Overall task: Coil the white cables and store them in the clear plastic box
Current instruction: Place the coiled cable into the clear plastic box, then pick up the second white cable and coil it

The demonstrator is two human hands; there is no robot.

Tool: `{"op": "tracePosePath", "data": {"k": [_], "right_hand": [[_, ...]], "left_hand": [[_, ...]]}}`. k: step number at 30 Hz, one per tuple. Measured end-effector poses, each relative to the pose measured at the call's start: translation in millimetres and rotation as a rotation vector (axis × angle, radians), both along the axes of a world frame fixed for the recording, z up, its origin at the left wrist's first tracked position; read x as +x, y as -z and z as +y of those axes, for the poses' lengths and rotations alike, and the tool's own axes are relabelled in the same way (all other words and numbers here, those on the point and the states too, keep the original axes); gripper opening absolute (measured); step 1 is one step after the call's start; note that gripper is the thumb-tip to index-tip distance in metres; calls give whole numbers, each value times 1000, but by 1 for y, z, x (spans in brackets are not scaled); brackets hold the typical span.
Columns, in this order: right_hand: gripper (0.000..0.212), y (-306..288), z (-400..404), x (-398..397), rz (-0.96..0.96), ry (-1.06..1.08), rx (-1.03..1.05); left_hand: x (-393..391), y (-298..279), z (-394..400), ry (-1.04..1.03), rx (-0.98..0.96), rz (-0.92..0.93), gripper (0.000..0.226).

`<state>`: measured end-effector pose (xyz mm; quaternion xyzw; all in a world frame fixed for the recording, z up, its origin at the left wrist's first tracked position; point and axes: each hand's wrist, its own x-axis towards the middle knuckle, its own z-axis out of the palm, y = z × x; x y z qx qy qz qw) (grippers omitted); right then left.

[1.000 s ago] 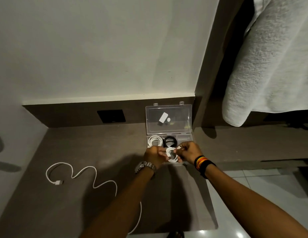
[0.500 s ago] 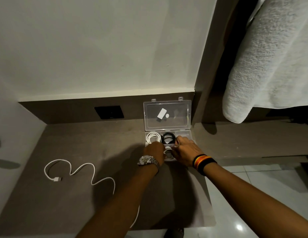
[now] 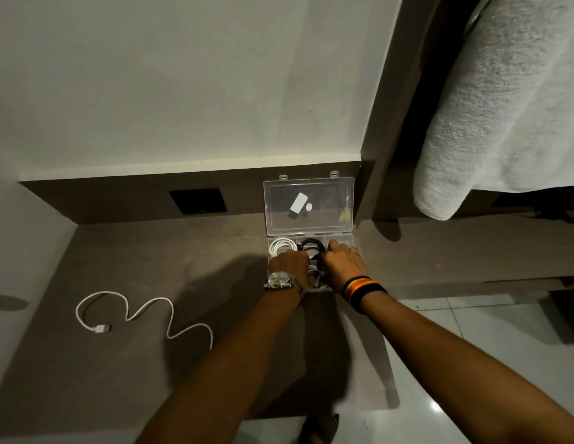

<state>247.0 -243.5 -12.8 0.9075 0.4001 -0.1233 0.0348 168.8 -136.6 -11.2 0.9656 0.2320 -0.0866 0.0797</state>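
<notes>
The clear plastic box (image 3: 354, 238) stands open at the back of the brown desk, its lid (image 3: 308, 203) upright against the wall. A coiled white cable (image 3: 281, 246) lies in its back left compartment and a black coil (image 3: 311, 245) in the back middle one. My left hand (image 3: 290, 262) and my right hand (image 3: 343, 262) are both down in the front part of the box, pressed on a white coiled cable (image 3: 315, 273) that shows only as a sliver between them. A loose white cable (image 3: 144, 312) snakes across the desk at the left.
A black wall plate (image 3: 197, 200) sits in the brown backsplash left of the box. A grey towel (image 3: 503, 107) hangs at the upper right. The desk's right edge (image 3: 375, 315) drops to a tiled floor (image 3: 471, 331). A sandalled foot (image 3: 319, 427) shows below.
Both hands have gone forward and down from above the box's front edge into the box, carrying the small white coil with them. The loose cable at the left has not moved.
</notes>
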Motion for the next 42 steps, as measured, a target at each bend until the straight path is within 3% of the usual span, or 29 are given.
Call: {"op": "tracePosePath", "data": {"k": [4,7,9,13,17,25,29,33,39,42], "right_hand": [[32,-6,2,-2,48,109,27],[24,-8,-4,0,211,234,139],[21,-8,-9,1,295,287,226],[18,-14,-17,-17,247,367,431],[17,-26,-21,-70,173,253,518],[26,-3,-42,-231,152,-86,419],[34,26,-51,-277,175,-113,322],[29,31,-46,-284,124,-97,292],[26,34,-36,-279,-18,-160,366],[22,15,-23,-276,33,-195,466]], "left_hand": [[-11,-8,-6,10,-30,-33,16],[-22,0,2,-1,-125,-182,35],[-32,-12,8,-10,-234,-210,31],[-57,-20,28,-65,-286,-291,24],[-110,-29,51,14,-178,-364,20],[-253,-16,73,296,-197,-416,17],[-309,8,63,483,-163,-462,18],[-331,38,45,613,-124,-338,30],[-323,50,24,509,-13,-264,21],[-320,39,26,189,-351,-284,22]]}}
